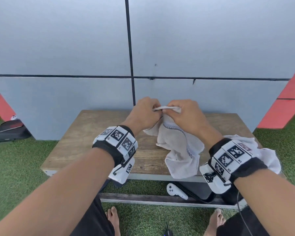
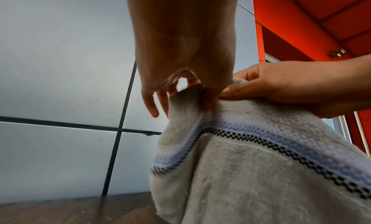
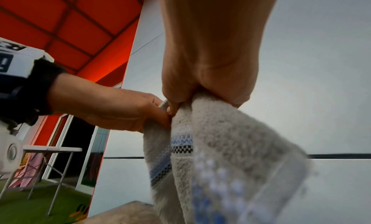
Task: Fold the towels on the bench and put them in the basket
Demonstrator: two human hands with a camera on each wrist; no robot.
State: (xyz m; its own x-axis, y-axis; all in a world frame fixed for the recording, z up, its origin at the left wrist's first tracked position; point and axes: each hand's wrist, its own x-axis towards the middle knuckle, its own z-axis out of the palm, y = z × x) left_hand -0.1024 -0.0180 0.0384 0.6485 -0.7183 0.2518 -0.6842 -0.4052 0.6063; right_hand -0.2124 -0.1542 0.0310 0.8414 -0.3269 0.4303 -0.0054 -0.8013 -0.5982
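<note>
A white towel [image 1: 177, 147] with a blue band and a black checkered stripe hangs bunched above the wooden bench [image 1: 92, 133]; its lower end drapes over the bench's front edge. My left hand [image 1: 144, 113] and right hand [image 1: 186, 114] sit side by side and both pinch its top edge. In the left wrist view the left hand [image 2: 180, 87] pinches a fold of the towel [image 2: 251, 171] next to the right hand [image 2: 281, 87]. In the right wrist view the right hand [image 3: 204, 87] grips the towel [image 3: 220, 148]. A second white towel [image 1: 266, 150] lies crumpled at the bench's right end. No basket is in view.
A grey panelled wall [image 1: 75, 48] stands right behind the bench. A white controller [image 1: 176, 191] and a black case [image 1: 197, 191] lie on the shelf under it. Another black case [image 1: 8, 132] lies on the green turf at left. My bare feet [image 1: 112, 218] stand before the bench.
</note>
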